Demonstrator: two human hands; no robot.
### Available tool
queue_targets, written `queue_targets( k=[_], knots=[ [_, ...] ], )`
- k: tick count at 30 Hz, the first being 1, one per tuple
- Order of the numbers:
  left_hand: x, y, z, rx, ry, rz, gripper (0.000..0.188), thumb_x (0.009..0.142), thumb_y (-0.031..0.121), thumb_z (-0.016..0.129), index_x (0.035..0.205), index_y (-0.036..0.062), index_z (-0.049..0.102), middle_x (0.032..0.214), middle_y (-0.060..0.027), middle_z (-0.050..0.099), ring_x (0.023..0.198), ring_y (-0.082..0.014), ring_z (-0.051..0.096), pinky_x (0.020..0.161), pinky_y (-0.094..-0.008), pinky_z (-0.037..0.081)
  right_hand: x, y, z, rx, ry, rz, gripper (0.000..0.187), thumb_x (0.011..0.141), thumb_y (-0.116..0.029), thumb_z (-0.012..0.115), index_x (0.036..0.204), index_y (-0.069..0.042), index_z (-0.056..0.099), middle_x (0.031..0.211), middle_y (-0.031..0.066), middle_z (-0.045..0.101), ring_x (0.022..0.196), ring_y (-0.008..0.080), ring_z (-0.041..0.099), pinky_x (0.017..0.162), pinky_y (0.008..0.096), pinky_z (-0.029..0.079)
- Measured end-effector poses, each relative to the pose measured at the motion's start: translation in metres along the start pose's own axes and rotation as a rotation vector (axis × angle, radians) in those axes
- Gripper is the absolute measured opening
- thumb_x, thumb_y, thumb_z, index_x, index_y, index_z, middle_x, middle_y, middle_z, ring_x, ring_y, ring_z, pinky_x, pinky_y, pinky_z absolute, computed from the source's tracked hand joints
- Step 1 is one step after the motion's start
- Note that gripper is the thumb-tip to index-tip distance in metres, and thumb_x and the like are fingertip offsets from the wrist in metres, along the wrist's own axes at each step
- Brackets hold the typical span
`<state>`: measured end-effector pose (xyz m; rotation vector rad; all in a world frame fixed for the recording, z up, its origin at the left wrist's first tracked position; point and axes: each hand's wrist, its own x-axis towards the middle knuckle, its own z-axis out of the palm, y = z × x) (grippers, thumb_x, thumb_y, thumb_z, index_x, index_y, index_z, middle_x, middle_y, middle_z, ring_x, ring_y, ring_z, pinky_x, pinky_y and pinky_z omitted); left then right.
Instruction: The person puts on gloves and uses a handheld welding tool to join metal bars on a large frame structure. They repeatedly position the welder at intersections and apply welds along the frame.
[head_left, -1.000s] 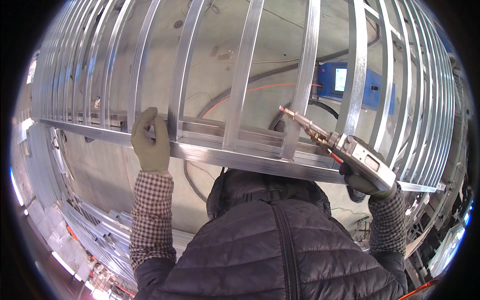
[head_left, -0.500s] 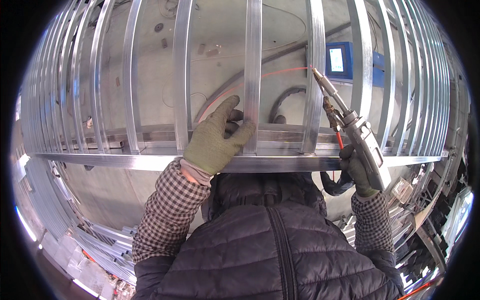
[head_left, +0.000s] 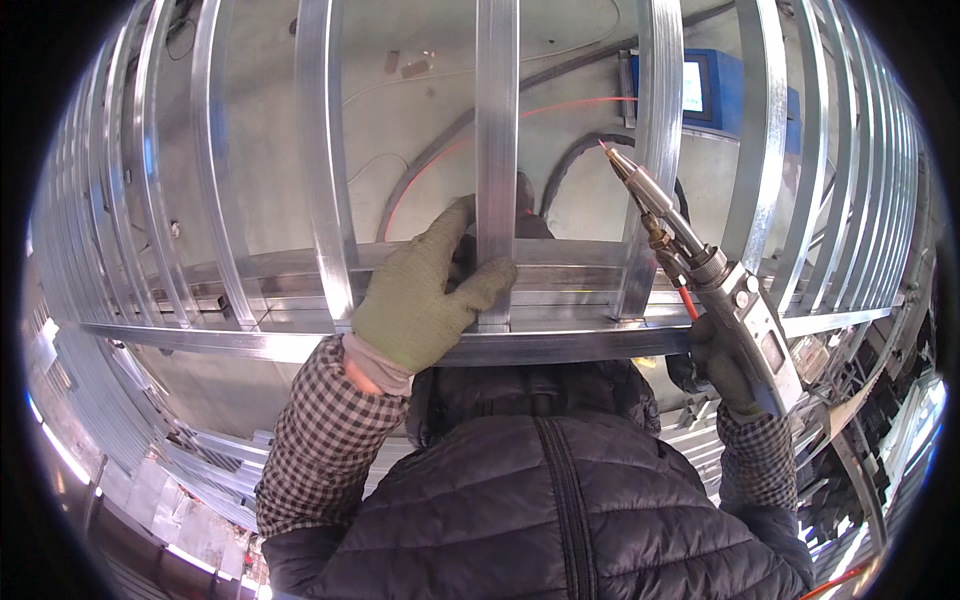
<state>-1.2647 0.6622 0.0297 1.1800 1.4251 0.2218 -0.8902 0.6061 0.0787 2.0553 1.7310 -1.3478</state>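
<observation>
My left hand (head_left: 418,302), in a green knit glove, is wrapped round the lower end of an upright square metal bar (head_left: 497,130). Its thumb lies across the front of that bar, and the fingers pass partly hidden behind it. On the right, my right hand (head_left: 722,365), in a dark glove, holds a silver handheld laser welding gun (head_left: 735,310) by its rear body. The gun's narrow nozzle points up and to the left, in the gap between the held bar and the neighbouring bar (head_left: 655,150). A small reddish glow shows at the tip.
Evenly spaced bars form a rack-like frame, joined to a horizontal rail (head_left: 560,347) before my body. Beyond it stand a blue machine with a lit screen (head_left: 693,88) and a dark curved hose (head_left: 570,165) on the floor. Stacked metal lengths (head_left: 95,400) lie at the left.
The frame has shifted in view as my head moved. My left fingers have closed further behind the bar. The gun's tip has swung left, away from the neighbouring bar into the gap.
</observation>
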Motion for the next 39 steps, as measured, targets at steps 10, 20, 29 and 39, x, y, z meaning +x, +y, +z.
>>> queue_targets(
  k=[10,20,29,39],
  knots=[
    [-0.003,0.005,-0.002,0.082,-0.002,-0.054,0.077,0.099,0.046,0.071,0.156,0.0,0.048,0.121,-0.0304,0.073,0.104,-0.0393,0.077,0.09,-0.0463,0.06,0.0,0.012,-0.001,0.938,-0.019,0.274,0.027,0.096,-0.012,0.071,0.119,-0.001,0.063,0.093,0.007,0.07,0.077,0.0165,0.071,0.059,0.0334,0.059],
    [-0.002,0.007,-0.004,-0.025,-0.036,-0.007,0.068,0.101,0.039,0.07,0.154,0.0027,0.049,0.12,-0.0291,0.073,0.107,-0.0396,0.076,0.093,-0.0455,0.059,0.004,0.014,-0.003,0.745,-0.108,0.035,0.024,0.091,-0.008,0.074,0.115,-0.003,0.07,0.093,0.0022,0.074,0.077,0.0121,0.072,0.067,0.0304,0.061],
    [-0.004,0.008,0.004,-0.057,0.008,0.014,0.076,0.098,0.037,0.074,0.16,0.0045,0.043,0.139,-0.0274,0.066,0.114,-0.0369,0.073,0.095,-0.0454,0.06,0.008,0.015,-0.001,0.484,0.021,-0.162,0.023,0.086,-0.002,0.074,0.109,0.001,0.074,0.089,0.0078,0.073,0.074,0.0168,0.07,0.064,0.0312,0.058],
    [-0.007,0.016,-0.003,0.713,0.235,0.315,0.098,0.09,0.039,0.083,0.169,0.0106,0.032,0.176,-0.0134,0.028,0.159,-0.034,0.035,0.13,-0.0416,0.035,0.023,0.034,-0.04,0.574,-0.142,-0.408,0.061,0.092,-0.034,0.089,0.138,-0.003,0.064,0.1,0.006,0.074,0.081,0.0174,0.07,0.071,0.0314,0.058]
  ],
)
